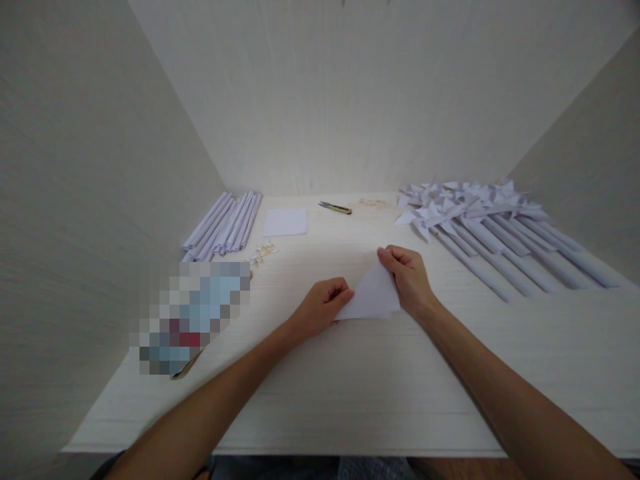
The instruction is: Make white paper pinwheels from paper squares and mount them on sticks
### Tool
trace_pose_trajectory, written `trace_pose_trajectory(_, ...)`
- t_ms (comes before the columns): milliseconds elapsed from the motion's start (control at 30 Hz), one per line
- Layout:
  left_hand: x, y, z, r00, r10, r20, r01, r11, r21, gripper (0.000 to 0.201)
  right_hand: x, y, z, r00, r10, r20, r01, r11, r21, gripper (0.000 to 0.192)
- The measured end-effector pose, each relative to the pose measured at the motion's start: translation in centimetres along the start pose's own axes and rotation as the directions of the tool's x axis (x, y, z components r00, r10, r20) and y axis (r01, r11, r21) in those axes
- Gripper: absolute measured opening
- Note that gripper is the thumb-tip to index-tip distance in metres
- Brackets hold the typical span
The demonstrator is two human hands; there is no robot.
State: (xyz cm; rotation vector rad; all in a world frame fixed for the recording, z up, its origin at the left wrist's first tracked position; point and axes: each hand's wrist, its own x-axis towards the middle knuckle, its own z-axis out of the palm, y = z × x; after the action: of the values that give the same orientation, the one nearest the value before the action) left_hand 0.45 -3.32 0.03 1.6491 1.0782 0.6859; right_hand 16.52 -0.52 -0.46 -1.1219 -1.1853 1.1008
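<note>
Just below the middle of the frame a white sheet of paper point(371, 295) lies folded into a triangle on the pale table point(350, 400), one point aimed toward the top of the picture. The left hand point(323, 307) has its fingers curled shut on the sheet's lower left corner, thumb on top. The right hand point(410, 277) pinches the upper point and the right edge, fingers closed over the paper.

The sheet looks very light and thin, limp rather than stiff (it would sag if held by one corner), and it will likely crease or tear under a hard pull. It is probably easiest to hold at the corners and along the fold, pressed flat against the table.

At the upper left of the table lies a bundle of rolled paper tubes point(225, 223), with a flat white card point(285, 222) just to its right and a small pile of pale bits point(263, 252) near it. Small scissors point(335, 208) lie near the back wall point(350, 100), top centre. At the upper right a row of paper pinwheels point(480, 220) on rolled sticks fans out, well apart from the hands. A blurred patch covers something at the lower left.
</note>
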Motion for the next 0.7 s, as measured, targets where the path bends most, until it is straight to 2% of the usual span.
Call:
trace_pose_trajectory(200, 0.2, 0.1, 0.4, 0.998, 0.033, -0.044, -0.038, 0.992, -0.119, 0.028, -1.8, -0.6, 2.0, 0.975, -0.001, 0.222, 0.041, 0.983, -0.176, 0.036)
trace_pose_trajectory(367, 0.0, 0.6, 0.7, 0.995, -0.005, -0.096, -0.012, 0.984, -0.177, 0.029, -2.6, -1.2, 2.8, 0.978, -0.049, 0.202, 0.090, 0.976, -0.198, 0.036)
trace_pose_trajectory(500, -0.1, 0.8, 0.7, 0.997, -0.029, -0.072, 0.011, 0.973, -0.231, 0.030, -2.4, -1.2, 2.1, 0.991, -0.040, 0.130, 0.059, 0.988, -0.146, 0.037)
trace_pose_trajectory(700, -0.2, 0.8, 0.6, 1.000, 0.019, -0.015, -0.022, 0.985, -0.172, 0.029, -0.5, -0.8, -0.1, 0.991, -0.057, -0.119, 0.053, 0.998, -0.031, 0.038)
